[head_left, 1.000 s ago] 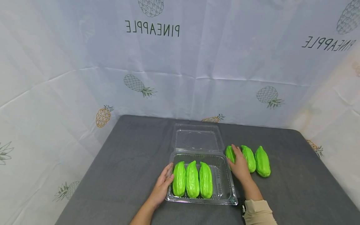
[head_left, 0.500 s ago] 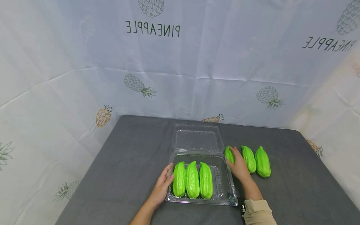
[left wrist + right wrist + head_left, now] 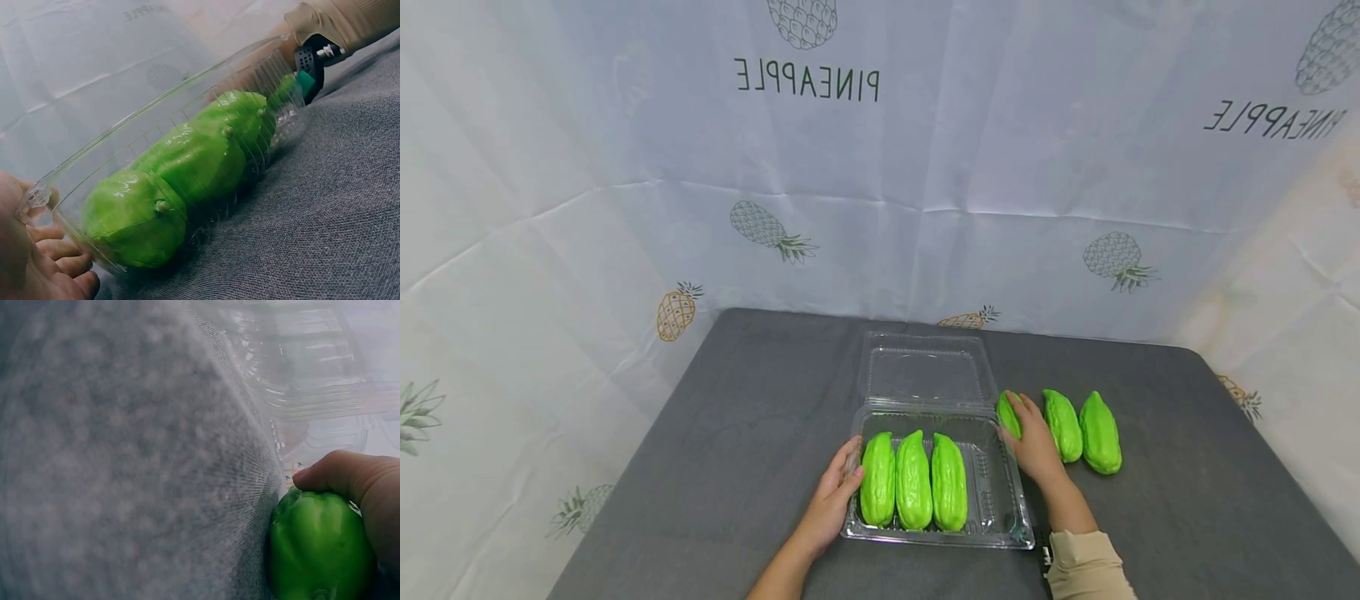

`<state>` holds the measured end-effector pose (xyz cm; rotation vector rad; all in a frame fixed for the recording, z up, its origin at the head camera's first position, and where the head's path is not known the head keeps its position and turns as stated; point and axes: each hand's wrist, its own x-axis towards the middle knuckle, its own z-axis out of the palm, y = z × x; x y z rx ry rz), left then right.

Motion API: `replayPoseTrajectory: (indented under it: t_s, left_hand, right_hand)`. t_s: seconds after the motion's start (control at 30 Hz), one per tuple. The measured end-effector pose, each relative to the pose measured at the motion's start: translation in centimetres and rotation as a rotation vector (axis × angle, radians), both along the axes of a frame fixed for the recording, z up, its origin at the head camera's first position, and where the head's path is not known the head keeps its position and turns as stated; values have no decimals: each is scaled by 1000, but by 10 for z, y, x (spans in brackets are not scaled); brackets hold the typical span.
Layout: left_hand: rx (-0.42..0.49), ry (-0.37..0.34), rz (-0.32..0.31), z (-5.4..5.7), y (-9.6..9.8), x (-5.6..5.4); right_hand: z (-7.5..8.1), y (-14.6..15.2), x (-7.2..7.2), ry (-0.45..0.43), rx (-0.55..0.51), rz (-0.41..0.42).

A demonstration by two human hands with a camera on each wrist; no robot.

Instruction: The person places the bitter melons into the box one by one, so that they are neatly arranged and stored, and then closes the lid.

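While the left hand [image 3: 833, 500] rests flat against the clamshell [image 3: 1000, 508] at 9 o'clock, the gourd [image 3: 1009, 414], gripped by right-hand fingers [image 3: 1019, 410], should be lifted level.

Both forearms reach forward from the bottom edge. The left hand [image 3: 835, 497] sits low with its fingers [image 3: 59, 250] lightly bent and the palm turned toward the right, bare forearm angled in from the lower left. The right hand [image 3: 1033, 440] is cupped palm-down, fingers [image 3: 337, 475] curled over, with a beige sleeve [image 3: 1086, 568] covering the forearm.
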<state>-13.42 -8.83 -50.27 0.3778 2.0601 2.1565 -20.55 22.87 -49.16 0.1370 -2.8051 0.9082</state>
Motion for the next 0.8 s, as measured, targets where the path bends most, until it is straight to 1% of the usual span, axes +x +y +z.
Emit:
replayPoseTrajectory:
  t_s: [0.2, 0.47, 0.63, 0.8]
  left_hand:
    - [8, 4, 0, -1, 0, -1]
    - [15, 16, 1, -4, 0, -1]
    - [12, 18, 4, -4, 1, -1]
    - [14, 19, 7, -4, 1, -1]
  right_hand:
    - [0, 1, -1, 8, -1, 19]
    - [4, 4, 0, -18, -13, 44]
    - [11, 7, 4, -7, -35, 30]
    - [22, 9, 9, 5, -54, 7]
